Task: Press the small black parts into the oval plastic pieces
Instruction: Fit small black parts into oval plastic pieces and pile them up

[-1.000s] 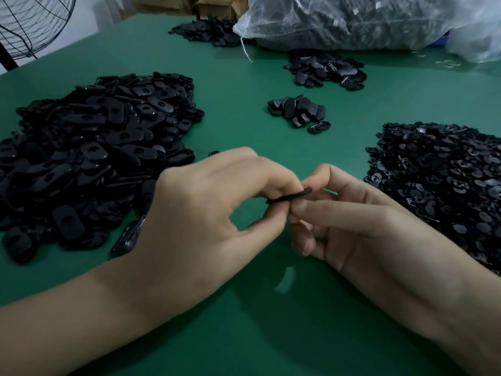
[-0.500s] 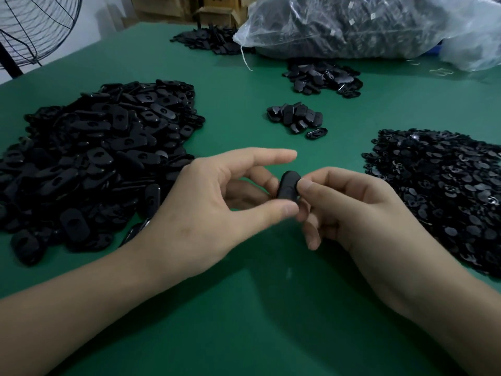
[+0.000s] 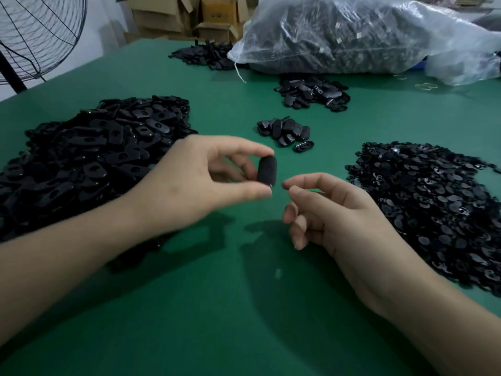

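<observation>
Far edge of the green tabletop (image 3: 217, 308) first: a big clear plastic bag (image 3: 352, 36) lies on its side, stuffed with dark parts, its tied mouth facing the left edge. Beyond that far edge stand cardboard boxes (image 3: 173, 14), flaps open, and what's in them I can't tell.

Now the action. The left hand (image 3: 195, 183) pinches one oval piece (image 3: 267, 170) above the middle of the tabletop, forefinger on its top end and thumb under its bottom end. Its long axis stands nearly upright, with the broad face turned toward the camera. Whether a small part sits in it doesn't show from here.

The right hand (image 3: 333, 213) hovers just beside it, not touching. Its fingers are loosely curled, thumb and forefinger tips close together, and there's nothing visible between them.

Along the left edge there's a broad heap of oval pieces (image 3: 89, 153). Along the right edge is a spread of small black parts (image 3: 433, 202). Between them, toward the far edge, sit a small cluster (image 3: 284, 130) and a second cluster (image 3: 311, 93) nearer the bag.
</observation>
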